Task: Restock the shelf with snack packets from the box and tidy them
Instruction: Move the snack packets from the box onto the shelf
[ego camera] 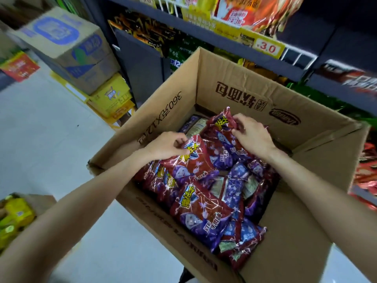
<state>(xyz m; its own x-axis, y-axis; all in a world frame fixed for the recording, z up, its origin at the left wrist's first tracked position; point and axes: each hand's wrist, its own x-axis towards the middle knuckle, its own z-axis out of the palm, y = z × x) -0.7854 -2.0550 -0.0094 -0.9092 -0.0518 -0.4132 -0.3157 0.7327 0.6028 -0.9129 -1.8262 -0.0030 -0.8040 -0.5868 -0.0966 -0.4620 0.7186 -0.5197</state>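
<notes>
Left hand (165,149) pinches the top edge of a red-purple snack packet (189,162); right hand (252,135) grips a second packet (221,127), both inside the open cardboard box (234,88) at frame centre. More packets fill the box. Shelf (204,31) runs across upper frame.

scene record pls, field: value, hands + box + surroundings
left hand: grips top edge of a red-purple snack packet inside the box
right hand: pinches top of another red-purple packet at the box's far end
box: open cardboard, flaps up, many loose packets in it
shelf: behind box, stocked with snacks, yellow price tag reads 3.0
stacked cartons: on floor, left of shelf
task state: no packet lifted clear of box yet
</notes>
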